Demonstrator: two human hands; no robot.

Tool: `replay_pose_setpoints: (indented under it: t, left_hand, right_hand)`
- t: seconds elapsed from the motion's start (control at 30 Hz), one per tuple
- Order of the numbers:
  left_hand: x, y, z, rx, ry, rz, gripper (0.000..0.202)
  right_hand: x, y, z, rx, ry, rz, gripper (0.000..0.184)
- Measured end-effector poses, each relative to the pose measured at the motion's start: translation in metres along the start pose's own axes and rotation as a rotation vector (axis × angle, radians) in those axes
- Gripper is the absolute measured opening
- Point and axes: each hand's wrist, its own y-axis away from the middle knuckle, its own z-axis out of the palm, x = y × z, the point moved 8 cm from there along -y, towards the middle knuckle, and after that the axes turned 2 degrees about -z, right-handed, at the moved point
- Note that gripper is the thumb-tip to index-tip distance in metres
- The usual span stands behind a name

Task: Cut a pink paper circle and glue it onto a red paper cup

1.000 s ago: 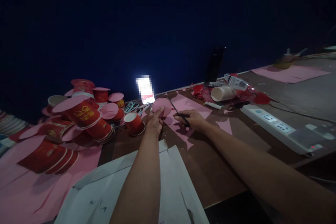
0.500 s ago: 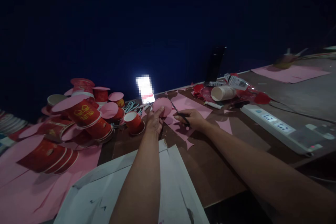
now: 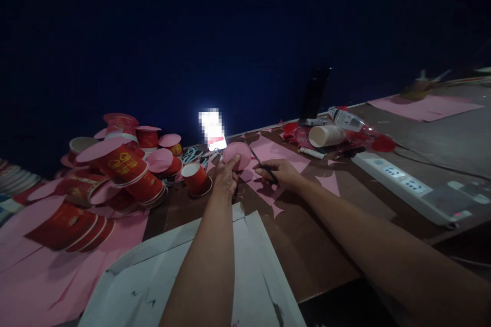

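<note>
My left hand point(image 3: 225, 176) pinches a round pink paper disc point(image 3: 238, 155) and holds it upright above the brown table point(image 3: 307, 245). My right hand point(image 3: 280, 173) grips black scissors point(image 3: 261, 165), whose blades point up at the disc's right edge. Pink paper sheets and offcuts point(image 3: 268, 156) lie under and behind both hands. A single red paper cup point(image 3: 195, 179) stands just left of my left hand.
A heap of red paper cups with pink discs point(image 3: 115, 168) fills the left side on pink sheets. White paper point(image 3: 192, 276) lies under my left forearm. A lit phone point(image 3: 211, 130), a stack of plain cups point(image 3: 326, 136), a white power strip point(image 3: 406, 184) and another pink sheet point(image 3: 422, 107) lie beyond.
Almost nothing has moved; the disc and both hands have shifted only slightly while the scissors stay at the disc's edge.
</note>
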Motion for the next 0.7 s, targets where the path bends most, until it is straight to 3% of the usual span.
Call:
replay_pose_setpoints:
  t: [0.7]
  left_hand:
    - [-0.0007, -0.0004, -0.0002, 0.006, -0.023, 0.001, 0.047]
  right_hand:
    - [0.0015, -0.0008, -0.0009, 0.017, 0.000, 0.002, 0.048]
